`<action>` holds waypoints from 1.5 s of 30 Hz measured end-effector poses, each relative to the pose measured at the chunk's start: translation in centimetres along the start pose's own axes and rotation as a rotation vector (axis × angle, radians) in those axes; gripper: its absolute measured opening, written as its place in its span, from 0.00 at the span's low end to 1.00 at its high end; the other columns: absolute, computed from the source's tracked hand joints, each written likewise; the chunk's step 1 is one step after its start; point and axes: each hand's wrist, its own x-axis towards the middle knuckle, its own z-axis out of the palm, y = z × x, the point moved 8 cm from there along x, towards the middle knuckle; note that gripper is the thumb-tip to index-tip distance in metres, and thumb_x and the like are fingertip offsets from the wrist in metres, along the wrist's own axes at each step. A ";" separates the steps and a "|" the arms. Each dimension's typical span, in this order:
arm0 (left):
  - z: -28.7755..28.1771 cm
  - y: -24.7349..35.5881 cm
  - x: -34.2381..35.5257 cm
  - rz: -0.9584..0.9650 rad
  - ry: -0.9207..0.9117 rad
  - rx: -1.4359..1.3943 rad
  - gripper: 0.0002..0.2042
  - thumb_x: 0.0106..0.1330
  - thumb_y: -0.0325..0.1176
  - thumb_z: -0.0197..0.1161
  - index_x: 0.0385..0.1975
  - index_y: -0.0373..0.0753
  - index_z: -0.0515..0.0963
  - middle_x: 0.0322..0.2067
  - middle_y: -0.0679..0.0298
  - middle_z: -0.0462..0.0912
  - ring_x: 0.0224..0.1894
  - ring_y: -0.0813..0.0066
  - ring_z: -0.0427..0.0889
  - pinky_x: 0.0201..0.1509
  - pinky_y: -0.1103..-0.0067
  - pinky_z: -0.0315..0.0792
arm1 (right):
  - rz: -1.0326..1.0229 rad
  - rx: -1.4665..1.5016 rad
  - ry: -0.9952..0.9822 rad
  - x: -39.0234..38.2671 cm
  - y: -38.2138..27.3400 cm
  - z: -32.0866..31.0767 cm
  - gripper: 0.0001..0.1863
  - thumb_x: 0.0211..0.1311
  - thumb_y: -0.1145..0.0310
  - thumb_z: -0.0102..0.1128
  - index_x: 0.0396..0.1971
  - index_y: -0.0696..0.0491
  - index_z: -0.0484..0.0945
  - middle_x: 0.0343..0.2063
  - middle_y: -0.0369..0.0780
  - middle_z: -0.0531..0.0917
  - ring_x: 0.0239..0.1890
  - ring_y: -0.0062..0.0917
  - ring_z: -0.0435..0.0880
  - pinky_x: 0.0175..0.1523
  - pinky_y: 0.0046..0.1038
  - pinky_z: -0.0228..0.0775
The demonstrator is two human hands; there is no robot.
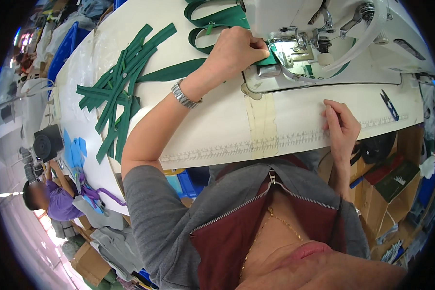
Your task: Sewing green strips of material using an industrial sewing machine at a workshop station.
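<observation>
My left hand [234,53], with a metal-banded watch on its wrist, reaches to the sewing machine [319,43]. Thumb and fingers pinch the end of a green zipper tape [268,59] lying flat beside the lit presser foot [297,50]. Under that wrist, a green tape [171,71] stretches left toward a pile of green zippers [125,79], where small metal pulls show. Looped green tape [205,17] lies beyond the left hand. My right hand [342,123] is at the table's near edge, fingers loosely bent and apart, with nothing seen in it.
Dark thread snips [389,105] lie on the right of the white table [203,121]. A printed ruler strip [222,149] follows the near edge. Cardboard boxes [389,186] stand below at right. Across at far left, a person in purple [60,200] sits near another machine [48,142].
</observation>
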 end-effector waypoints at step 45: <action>-1.3 0.3 0.4 -0.067 0.143 0.039 0.12 0.47 0.29 0.66 0.29 0.29 0.75 0.24 0.55 0.80 0.28 0.64 0.80 0.36 0.75 0.73 | 0.012 0.016 -0.013 0.2 0.0 0.0 0.08 0.59 0.78 0.52 0.37 0.61 0.78 0.23 0.36 0.77 0.20 0.13 0.70 0.25 0.13 0.61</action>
